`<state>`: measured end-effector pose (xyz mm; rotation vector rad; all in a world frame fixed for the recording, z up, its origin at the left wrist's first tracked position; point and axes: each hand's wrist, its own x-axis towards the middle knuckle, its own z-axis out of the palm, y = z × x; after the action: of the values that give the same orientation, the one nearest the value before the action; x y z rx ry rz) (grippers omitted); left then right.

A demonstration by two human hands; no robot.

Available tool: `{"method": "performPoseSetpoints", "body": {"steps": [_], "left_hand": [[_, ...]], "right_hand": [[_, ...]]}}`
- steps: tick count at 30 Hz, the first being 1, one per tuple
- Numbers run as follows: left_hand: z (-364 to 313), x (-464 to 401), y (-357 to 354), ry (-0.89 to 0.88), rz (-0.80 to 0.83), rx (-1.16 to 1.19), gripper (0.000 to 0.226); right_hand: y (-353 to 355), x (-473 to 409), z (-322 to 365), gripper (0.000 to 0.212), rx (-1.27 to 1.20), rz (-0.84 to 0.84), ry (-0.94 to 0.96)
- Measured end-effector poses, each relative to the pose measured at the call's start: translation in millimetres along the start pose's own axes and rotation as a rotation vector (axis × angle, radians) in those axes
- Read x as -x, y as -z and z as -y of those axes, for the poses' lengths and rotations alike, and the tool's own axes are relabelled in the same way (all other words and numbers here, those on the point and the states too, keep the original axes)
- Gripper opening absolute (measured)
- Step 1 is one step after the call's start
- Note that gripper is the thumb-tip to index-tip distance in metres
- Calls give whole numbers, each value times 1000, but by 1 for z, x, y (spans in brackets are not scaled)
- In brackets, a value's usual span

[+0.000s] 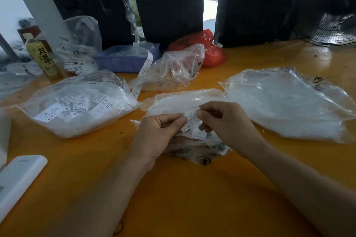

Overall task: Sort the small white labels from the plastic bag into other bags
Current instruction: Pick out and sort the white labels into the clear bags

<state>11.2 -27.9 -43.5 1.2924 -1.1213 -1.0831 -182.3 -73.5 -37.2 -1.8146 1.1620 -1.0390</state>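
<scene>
My left hand (156, 136) and my right hand (225, 121) meet at the table's middle, both pinching a small bunch of white labels (191, 124); one shows an "L". They hover over a clear plastic bag (183, 100) lying under my hands. To the left lies a plastic bag of labels (77, 102) marked XS, XL, M and S. On the right lies a large clear bag (285, 100) with white contents. A crumpled clear bag (173, 71) sits behind the middle one.
The orange table (173, 188) holds a white flat box (17, 181) at front left, a green-tea bottle (41, 57), a blue tray (125, 59) with a label strip (144, 71) hanging out, a red bag (208, 48), and a fan (327, 11) at back right.
</scene>
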Motion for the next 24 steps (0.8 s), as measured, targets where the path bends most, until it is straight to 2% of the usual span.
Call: {"method": "performPoseSetpoints", "body": {"steps": [4,10,18,21,24], "left_hand": [[0,0,0,-9,0,-24,27],[-1,1,-1,-13,27,6,22],[-2,1,-1,-12,29,87,16],[-1,0,-1,-23,16,84,16],[-1,0,-1,-24,11,80,17]], "right_hand": [[2,1,2,9,-20,-72,44],[-5,4,5,2,21,-23,90],[-7,8,6,22,230,-6,174],[-8,5,4,29,212,-29,115],[-10,5,4,22,170,-38,104]]}}
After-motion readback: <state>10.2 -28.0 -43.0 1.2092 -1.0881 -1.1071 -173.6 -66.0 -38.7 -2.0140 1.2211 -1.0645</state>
